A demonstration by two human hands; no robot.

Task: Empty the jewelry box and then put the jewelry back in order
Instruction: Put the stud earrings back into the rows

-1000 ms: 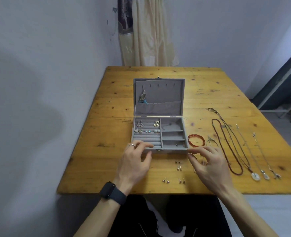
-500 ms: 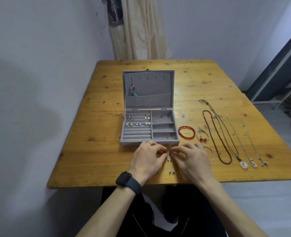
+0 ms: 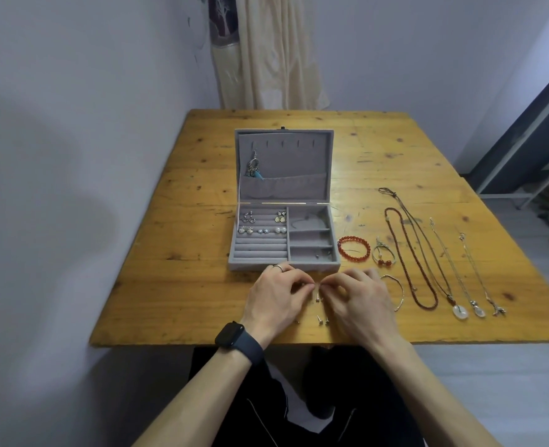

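Nearest me, both hands are low over the yellow wooden surface [image 3: 170, 285], close to its front edge. The left hand [image 3: 276, 295], w/ a black smartwatch [image 3: 234, 340] on the wrist and a silver ring [image 3: 279, 267] on one finger, and the right hand [image 3: 357, 301] have fingers curled in narrow, tips nearly meeting. Whether either pinches anything I can't tell, too small. Between them lie several small silver stud earrings [image 3: 317, 296], loose on the wood.

Just past the fingertips sits the open grey velvet jewelry box [image 3: 257, 264], lid up. My read on progress: refill underway, approx. a third done. Paired earrings [image 3: 262, 225] fill the two far rows of the ring rolls; the near rows are bare. One dangly earring w/ a turquoise bit [image 3: 254, 167] hangs in the lid. The compartments on the right hold next to nothing.

Not yet in, right of the box: red bead bracelet [image 3: 354, 249], thin bracelet w/ two red beads [image 3: 383, 254], silver bangle [image 3: 395, 291], dark red bead necklace [image 3: 408, 253], cord necklace w/ white pendant [image 3: 459, 311] and two silver chain necklaces [image 3: 478, 312], laid side by side.

Room: open wood left of the box and behind the lid to the far edge. The right side is crowded. Pendants and studs lie near the front edge, so a careless sweep could send sth off. Beyond the far edge hangs a cream curtain [image 3: 266, 53].
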